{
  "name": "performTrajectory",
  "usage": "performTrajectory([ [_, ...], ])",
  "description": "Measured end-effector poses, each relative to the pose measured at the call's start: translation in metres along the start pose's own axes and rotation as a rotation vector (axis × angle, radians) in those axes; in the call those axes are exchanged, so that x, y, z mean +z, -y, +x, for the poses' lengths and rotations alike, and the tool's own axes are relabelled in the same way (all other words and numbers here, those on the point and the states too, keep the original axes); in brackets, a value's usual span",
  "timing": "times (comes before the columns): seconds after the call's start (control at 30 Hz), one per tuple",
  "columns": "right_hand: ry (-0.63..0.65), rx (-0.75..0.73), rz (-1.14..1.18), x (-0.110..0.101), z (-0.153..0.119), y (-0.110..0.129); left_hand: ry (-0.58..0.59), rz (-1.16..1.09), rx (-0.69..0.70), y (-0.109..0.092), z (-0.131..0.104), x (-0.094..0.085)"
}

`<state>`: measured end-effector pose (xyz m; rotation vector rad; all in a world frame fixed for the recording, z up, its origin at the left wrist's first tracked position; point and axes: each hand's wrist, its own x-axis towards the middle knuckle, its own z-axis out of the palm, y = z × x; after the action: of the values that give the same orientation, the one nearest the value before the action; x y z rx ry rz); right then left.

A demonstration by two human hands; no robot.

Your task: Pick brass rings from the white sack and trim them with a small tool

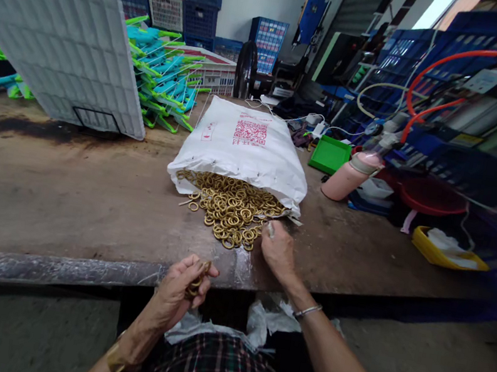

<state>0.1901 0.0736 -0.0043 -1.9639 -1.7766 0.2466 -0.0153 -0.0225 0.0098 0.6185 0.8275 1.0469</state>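
Observation:
A white sack [246, 141] with a red printed square code lies on the brown table [61, 193], its open mouth facing me. Many brass-coloured rings [235, 209] spill out of it in a pile. My left hand [181, 286] is in front of the table's edge, its fingers curled around several of the rings. At the right side of the pile is my right hand [277, 248], fingers bent together against the outermost rings; whatever its fingertips hold is hidden.
A tall white ribbed panel [84, 31] stands at the left, with blue and green plastic pieces [166, 80] behind it. To the right are a green tray [330, 154], a pink bottle [347, 178], a yellow tray [448, 261] and red hoses [442, 56].

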Motion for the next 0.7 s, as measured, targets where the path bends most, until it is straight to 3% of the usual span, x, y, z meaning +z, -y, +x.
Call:
performTrajectory([
  [0.1, 0.012, 0.134, -0.068, -0.004, 0.022, -0.019, -0.028, -0.051, -0.013, 0.001, 0.002, 0.000],
  [0.2, 0.106, 0.215, -0.157, -0.005, 0.032, -0.026, -0.040, -0.101, -0.046, 0.000, 0.004, 0.002],
  [0.43, 0.207, 0.230, -0.274, -0.001, 0.040, -0.019, -0.061, -0.201, -0.154, 0.000, 0.009, -0.001],
  [0.7, 0.200, 0.205, -0.288, 0.001, 0.040, -0.022, -0.018, -0.222, -0.123, 0.006, 0.015, -0.007],
])
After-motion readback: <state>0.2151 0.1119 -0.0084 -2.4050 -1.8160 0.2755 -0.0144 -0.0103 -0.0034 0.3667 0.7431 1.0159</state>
